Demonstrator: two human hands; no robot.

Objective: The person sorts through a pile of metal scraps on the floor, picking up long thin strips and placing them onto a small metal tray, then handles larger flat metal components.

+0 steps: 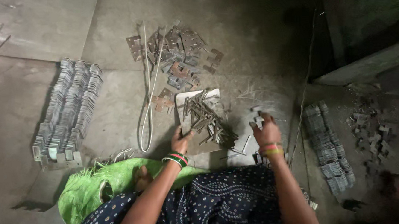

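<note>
I sit on the floor in a dark dotted garment. My left hand (180, 141), bangles at the wrist, rests at the near edge of a flat metal sheet (213, 98) that carries a heap of thin metal pins (206, 119); its fingers touch the nearest pins. My right hand (265, 129), also with bangles, is closed around a small grey metal plate (257, 121) held just right of the sheet.
A loose pile of flat metal hinge plates (177, 55) lies beyond the sheet. Stacked rows of plates stand at left (68, 108) and at right (329, 145). A looped white cord (148, 99) lies between. A green sack (107, 182) lies under my leg.
</note>
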